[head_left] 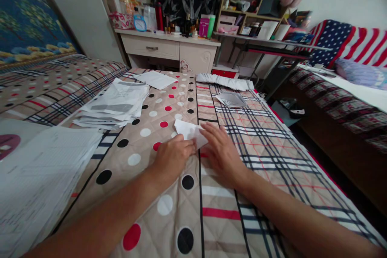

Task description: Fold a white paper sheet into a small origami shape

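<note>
- Left forearm [111, 211] and right forearm [293, 209] lie closest, running forward over the quilt [169, 234] to the fingers.
- Left hand [173, 156]: fingers curled together at the near edge of a folded white paper [190, 130]; whether they pinch it, I cannot tell.
- Right hand [222, 151]: fingers stretched out, lying close together over the paper's right end.
- Between and just beyond both sets of fingertips, the folded paper rests on the quilt, its pointed left end uncovered.
- Beyond the right fingers, slightly right: a flat grey packet [232, 99], and past it a crumpled white strip [225, 81].
- Beyond the left fingers, leftward: a stack of printed sheets [115, 102], with a loose white sheet [155, 79] farther on.
- Well left of the left fingers: a larger pile of papers [39, 185].
- Far ahead of the fingers: a pale dresser [195, 54].
</note>
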Demonstrator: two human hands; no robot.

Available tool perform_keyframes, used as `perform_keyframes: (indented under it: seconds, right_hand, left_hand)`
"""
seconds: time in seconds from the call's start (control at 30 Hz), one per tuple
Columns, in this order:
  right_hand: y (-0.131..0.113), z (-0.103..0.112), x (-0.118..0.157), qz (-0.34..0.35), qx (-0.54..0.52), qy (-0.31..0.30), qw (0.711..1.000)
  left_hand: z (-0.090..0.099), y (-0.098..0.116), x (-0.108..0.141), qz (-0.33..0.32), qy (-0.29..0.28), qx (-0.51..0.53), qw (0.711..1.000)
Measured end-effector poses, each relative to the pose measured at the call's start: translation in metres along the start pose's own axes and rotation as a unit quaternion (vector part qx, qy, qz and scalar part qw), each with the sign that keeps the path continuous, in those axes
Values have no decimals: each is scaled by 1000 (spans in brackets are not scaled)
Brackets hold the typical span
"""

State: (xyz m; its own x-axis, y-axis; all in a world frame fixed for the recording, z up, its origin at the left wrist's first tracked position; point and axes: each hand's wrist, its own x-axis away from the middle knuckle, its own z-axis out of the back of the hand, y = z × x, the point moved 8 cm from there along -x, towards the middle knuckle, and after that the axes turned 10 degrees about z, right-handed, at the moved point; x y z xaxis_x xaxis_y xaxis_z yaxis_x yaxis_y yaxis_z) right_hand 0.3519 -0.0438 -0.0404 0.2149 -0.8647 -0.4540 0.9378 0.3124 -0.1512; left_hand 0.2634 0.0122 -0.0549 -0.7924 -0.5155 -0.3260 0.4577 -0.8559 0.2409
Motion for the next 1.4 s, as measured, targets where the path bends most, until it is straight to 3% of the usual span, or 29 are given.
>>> perform_keyframes:
  seconds: [0.07,0.13,0.33,0.73,1.0,1.1,1.2,1.4]
  right_hand:
    - [-27,-16,6,32,-35,-76,996]
    - [-37,-24,11,34,-31,-119,992]
    - [-20,-22,16,18,8,-164,986]
    - [-19,-22,16,23,18,-150,988]
    - [-20,-21,16,28,28,-142,989]
    - [-20,-20,16,27,28,-135,990]
    - [-19,-21,16,18,23,-140,990]
    - [-21,-21,14,8,25,-154,988]
  left_hand:
    - [-2,-1,1,13,-29,-42,999]
    - [-3,2,4,2,-39,-70,997]
    - [-3,11,21,-55,-22,-84,995]
    - [13,29,56,-68,7,-70,995]
    - [30,29,59,-99,47,-8,994]
    - [40,17,51,-69,78,19,994]
    - [33,3,41,-34,65,7,997]
    - [14,1,37,-54,38,-2,998]
